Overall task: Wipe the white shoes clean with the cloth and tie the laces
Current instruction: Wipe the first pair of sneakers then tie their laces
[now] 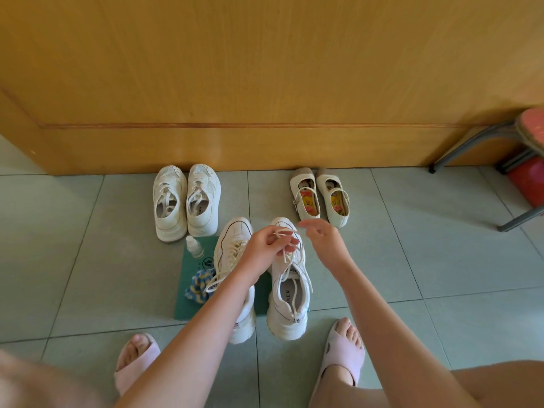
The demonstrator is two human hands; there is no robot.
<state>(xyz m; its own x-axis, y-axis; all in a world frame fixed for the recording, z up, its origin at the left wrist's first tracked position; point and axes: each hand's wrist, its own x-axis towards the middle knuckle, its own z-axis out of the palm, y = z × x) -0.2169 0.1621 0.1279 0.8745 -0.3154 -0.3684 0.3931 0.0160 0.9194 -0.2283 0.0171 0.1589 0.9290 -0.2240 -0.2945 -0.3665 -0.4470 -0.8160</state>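
Note:
Two white chunky sneakers stand side by side on a green mat in front of me. Over the right sneaker, my left hand pinches a loop of its white lace above the tongue. My right hand hovers just right of that loop with fingers spread and nothing in it. The left sneaker has loose laces trailing down its left side. A blue, yellow and white cloth lies crumpled on the mat beside the left sneaker.
A small white bottle stands on the mat's far corner. Another white sneaker pair and cream strap shoes sit by the wooden door. A metal-legged stool is at the right. My slippered feet flank the mat.

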